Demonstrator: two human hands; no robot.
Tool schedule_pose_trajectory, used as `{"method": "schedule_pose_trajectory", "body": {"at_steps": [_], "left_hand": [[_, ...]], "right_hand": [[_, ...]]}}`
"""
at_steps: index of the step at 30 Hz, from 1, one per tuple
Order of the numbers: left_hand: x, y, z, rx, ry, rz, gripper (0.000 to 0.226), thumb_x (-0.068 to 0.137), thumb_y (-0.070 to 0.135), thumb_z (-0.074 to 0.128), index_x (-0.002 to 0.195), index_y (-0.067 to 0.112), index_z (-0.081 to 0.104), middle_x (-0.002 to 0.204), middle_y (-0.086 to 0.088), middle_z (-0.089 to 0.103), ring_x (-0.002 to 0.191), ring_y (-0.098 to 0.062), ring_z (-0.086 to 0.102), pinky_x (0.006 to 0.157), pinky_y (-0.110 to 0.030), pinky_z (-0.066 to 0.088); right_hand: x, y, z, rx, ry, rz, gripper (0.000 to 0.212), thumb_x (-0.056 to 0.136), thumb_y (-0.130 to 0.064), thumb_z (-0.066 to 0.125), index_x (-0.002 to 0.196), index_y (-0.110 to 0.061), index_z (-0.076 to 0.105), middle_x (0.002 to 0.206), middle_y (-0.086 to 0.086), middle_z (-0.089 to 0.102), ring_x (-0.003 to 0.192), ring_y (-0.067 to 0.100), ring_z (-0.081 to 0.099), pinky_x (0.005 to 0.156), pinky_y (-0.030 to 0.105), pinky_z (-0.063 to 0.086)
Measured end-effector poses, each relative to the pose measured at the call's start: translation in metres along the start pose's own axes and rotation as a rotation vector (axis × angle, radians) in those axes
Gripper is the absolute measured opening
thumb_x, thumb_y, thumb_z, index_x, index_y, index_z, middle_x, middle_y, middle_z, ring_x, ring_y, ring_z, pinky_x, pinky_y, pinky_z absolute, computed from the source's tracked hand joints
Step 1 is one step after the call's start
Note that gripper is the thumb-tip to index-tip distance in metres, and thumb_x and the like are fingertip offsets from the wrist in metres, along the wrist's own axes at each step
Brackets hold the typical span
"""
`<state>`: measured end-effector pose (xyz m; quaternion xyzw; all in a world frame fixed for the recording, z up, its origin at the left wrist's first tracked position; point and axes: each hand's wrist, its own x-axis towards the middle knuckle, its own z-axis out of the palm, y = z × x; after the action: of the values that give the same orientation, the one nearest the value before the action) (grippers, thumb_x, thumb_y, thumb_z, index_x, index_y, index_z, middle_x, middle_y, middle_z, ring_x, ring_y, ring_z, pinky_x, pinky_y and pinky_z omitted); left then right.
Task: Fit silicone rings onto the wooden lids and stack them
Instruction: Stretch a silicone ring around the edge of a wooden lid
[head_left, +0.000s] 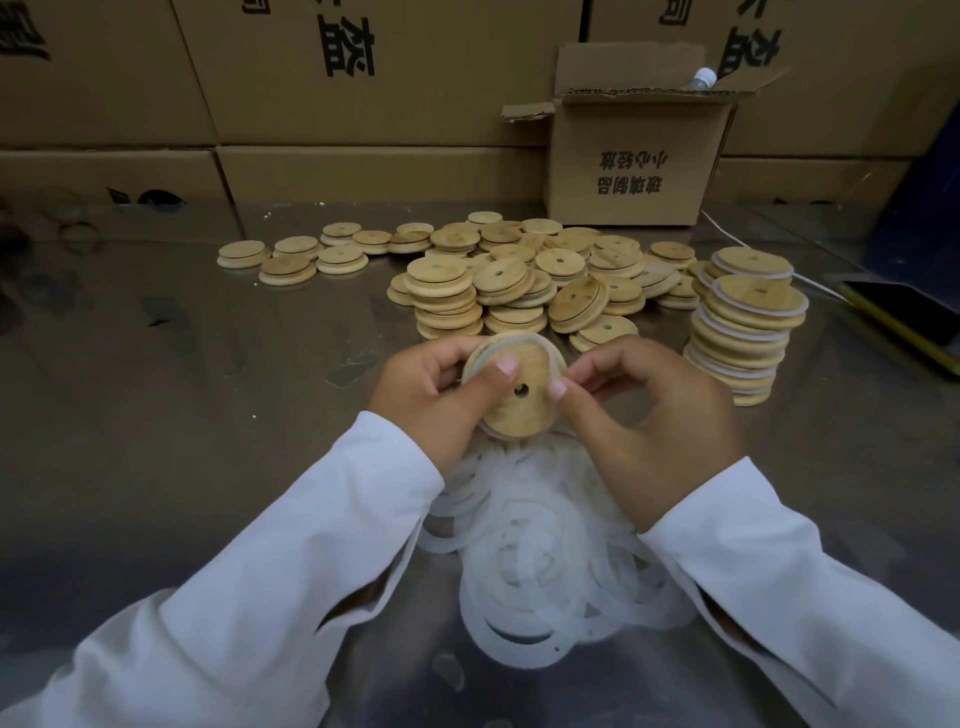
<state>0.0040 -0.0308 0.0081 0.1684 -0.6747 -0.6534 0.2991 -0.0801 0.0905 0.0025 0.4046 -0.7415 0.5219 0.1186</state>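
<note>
Above the metal table, my left hand (431, 395) grips a round wooden lid (519, 410) with a small centre hole, thumb pressed on its face. A translucent silicone ring (550, 348) runs around the lid's rim, and my right hand (644, 410) pinches that ring at the lid's right edge. A heap of loose white silicone rings (540, 551) lies on the table just under my hands. Bare wooden lids (519, 275) are piled further back. To the right stands a tall stack of ringed lids (743, 332).
An open cardboard box (634, 156) sits at the back right on the steel table (208, 415). Large cartons (311, 78) wall off the back. A dark phone with a yellow edge (904, 322) and a white cable (727, 234) lie at the right.
</note>
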Motion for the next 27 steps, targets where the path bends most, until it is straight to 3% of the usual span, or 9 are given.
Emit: {"method": "schedule_pose_trajectory", "body": {"at_steps": [7, 12, 17, 23, 27], "left_hand": [[-0.002, 0.0, 0.004, -0.013, -0.062, -0.012, 0.011, 0.082, 0.008, 0.06, 0.089, 0.013, 0.066, 0.083, -0.009, 0.068, 0.081, -0.021, 0.064, 0.084, -0.042, 0.053], [-0.002, -0.002, 0.002, 0.069, -0.095, 0.031, 0.009, 0.083, 0.011, 0.06, 0.086, 0.017, 0.066, 0.08, -0.004, 0.068, 0.074, -0.012, 0.064, 0.067, -0.02, 0.052], [0.0, 0.0, 0.001, 0.122, -0.118, 0.097, 0.011, 0.084, 0.008, 0.059, 0.084, 0.018, 0.064, 0.08, -0.001, 0.067, 0.072, -0.006, 0.062, 0.064, -0.016, 0.051], [-0.001, 0.008, -0.001, 0.132, -0.161, 0.152, 0.011, 0.083, 0.008, 0.059, 0.085, 0.018, 0.063, 0.081, -0.002, 0.066, 0.075, -0.009, 0.063, 0.068, -0.018, 0.052], [-0.002, 0.015, -0.002, 0.118, -0.182, 0.178, 0.013, 0.075, 0.019, 0.059, 0.086, 0.016, 0.063, 0.08, 0.0, 0.066, 0.073, -0.004, 0.063, 0.067, -0.016, 0.051]], "right_hand": [[0.001, -0.001, -0.002, -0.012, 0.004, -0.02, 0.011, 0.078, -0.019, 0.067, 0.07, -0.023, 0.061, 0.073, -0.011, 0.06, 0.074, 0.004, 0.055, 0.064, 0.012, 0.042], [0.0, -0.005, -0.001, 0.017, -0.04, -0.011, 0.016, 0.077, -0.017, 0.069, 0.068, -0.026, 0.06, 0.074, -0.011, 0.056, 0.073, 0.006, 0.054, 0.066, 0.008, 0.039], [0.004, -0.009, -0.005, 0.112, -0.056, 0.12, 0.013, 0.072, -0.024, 0.068, 0.062, -0.029, 0.06, 0.074, -0.002, 0.051, 0.069, 0.009, 0.049, 0.063, 0.008, 0.036], [0.008, -0.016, -0.01, 0.218, -0.083, 0.189, 0.013, 0.075, -0.019, 0.065, 0.063, -0.023, 0.061, 0.075, -0.006, 0.052, 0.065, 0.001, 0.047, 0.063, 0.007, 0.036], [0.011, -0.018, -0.014, 0.245, -0.077, 0.189, 0.012, 0.076, -0.016, 0.065, 0.065, -0.02, 0.062, 0.077, -0.005, 0.054, 0.065, 0.0, 0.049, 0.064, 0.007, 0.038]]}}
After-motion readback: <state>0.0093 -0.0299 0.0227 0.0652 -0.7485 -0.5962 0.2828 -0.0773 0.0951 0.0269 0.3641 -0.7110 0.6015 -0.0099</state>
